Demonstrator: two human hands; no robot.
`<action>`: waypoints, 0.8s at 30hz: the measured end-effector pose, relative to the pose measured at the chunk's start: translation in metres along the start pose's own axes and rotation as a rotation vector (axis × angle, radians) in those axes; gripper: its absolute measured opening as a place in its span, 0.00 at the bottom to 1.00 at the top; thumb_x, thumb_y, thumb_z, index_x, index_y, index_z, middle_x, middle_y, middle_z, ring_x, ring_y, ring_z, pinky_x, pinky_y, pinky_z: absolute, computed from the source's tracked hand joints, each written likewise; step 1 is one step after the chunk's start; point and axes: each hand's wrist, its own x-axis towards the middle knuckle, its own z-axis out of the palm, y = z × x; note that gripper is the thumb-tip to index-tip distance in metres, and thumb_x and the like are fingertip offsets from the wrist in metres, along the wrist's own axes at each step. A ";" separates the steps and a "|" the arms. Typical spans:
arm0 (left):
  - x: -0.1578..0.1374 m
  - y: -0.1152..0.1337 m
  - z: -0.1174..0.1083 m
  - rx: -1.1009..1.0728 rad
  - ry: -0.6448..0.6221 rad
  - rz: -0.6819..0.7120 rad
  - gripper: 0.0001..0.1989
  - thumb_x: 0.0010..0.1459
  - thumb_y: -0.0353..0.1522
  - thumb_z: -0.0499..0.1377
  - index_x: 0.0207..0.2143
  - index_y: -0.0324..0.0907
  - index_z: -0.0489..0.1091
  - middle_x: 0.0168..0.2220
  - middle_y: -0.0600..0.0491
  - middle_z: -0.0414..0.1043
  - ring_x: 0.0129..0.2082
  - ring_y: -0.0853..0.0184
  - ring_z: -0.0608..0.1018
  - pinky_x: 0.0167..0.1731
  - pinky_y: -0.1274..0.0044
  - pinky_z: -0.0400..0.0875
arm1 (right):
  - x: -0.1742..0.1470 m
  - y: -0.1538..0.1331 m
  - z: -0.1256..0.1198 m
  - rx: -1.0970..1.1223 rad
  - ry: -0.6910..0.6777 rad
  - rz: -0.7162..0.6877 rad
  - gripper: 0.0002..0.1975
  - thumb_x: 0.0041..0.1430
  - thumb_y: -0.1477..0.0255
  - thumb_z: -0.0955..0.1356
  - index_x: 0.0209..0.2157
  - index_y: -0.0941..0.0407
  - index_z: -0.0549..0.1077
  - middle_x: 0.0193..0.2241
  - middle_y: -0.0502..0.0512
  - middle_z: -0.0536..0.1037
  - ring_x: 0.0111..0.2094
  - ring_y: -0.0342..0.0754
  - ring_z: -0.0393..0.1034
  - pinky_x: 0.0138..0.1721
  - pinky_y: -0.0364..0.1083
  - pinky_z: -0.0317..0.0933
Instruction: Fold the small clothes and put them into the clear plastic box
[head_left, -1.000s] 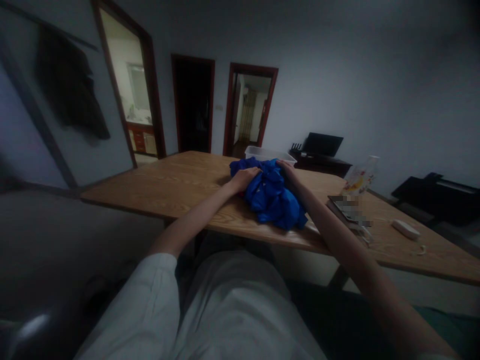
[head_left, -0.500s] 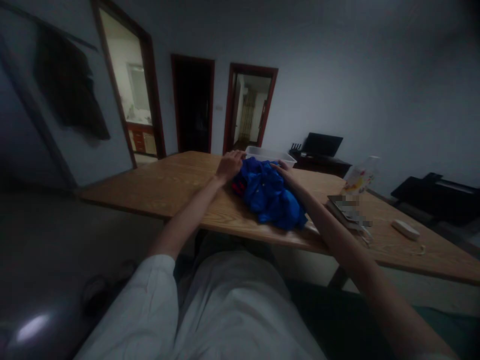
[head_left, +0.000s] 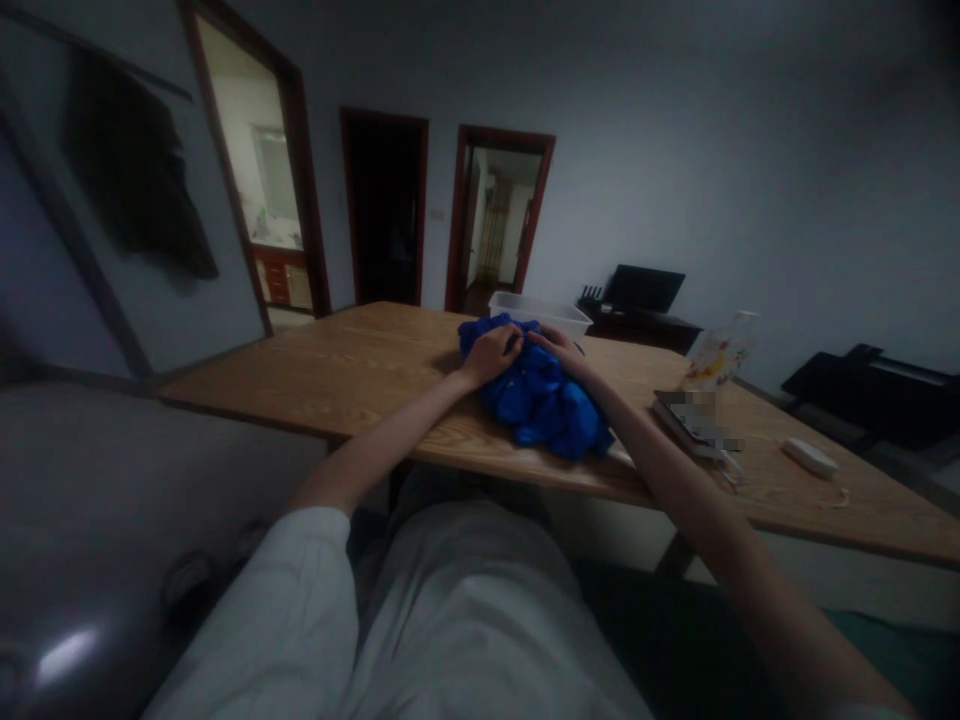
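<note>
In the head view, a crumpled blue cloth is laid by the table's near edge. Its far part is touched by the left hand and right hand, fingers bent; whether fabric is gripped cannot be told. A clear bin is seen toward the far edge.

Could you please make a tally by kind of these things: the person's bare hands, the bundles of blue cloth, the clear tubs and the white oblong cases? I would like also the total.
Hands, one left hand and one right hand: 2
Blue cloth bundle: 1
Clear tub: 1
White oblong case: 1
Total: 5
</note>
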 end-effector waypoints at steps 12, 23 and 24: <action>-0.005 0.005 0.002 0.062 -0.133 0.096 0.15 0.69 0.43 0.55 0.45 0.41 0.72 0.37 0.47 0.79 0.38 0.60 0.81 0.41 0.73 0.71 | 0.002 0.015 -0.002 0.056 0.004 -0.071 0.22 0.55 0.52 0.74 0.43 0.53 0.74 0.40 0.54 0.78 0.44 0.53 0.72 0.51 0.52 0.67; -0.004 -0.004 -0.004 0.296 -0.096 0.079 0.16 0.72 0.40 0.51 0.53 0.40 0.67 0.40 0.46 0.80 0.38 0.59 0.83 0.36 0.73 0.71 | -0.002 0.003 -0.001 -0.056 -0.057 -0.075 0.19 0.61 0.55 0.71 0.48 0.52 0.76 0.47 0.53 0.80 0.50 0.53 0.72 0.57 0.51 0.65; -0.004 -0.004 -0.005 0.300 -0.094 0.079 0.16 0.72 0.41 0.51 0.53 0.40 0.67 0.40 0.46 0.80 0.38 0.58 0.83 0.36 0.73 0.71 | -0.002 0.005 -0.001 -0.056 -0.059 -0.056 0.20 0.61 0.53 0.70 0.47 0.52 0.77 0.46 0.53 0.80 0.48 0.53 0.73 0.55 0.51 0.66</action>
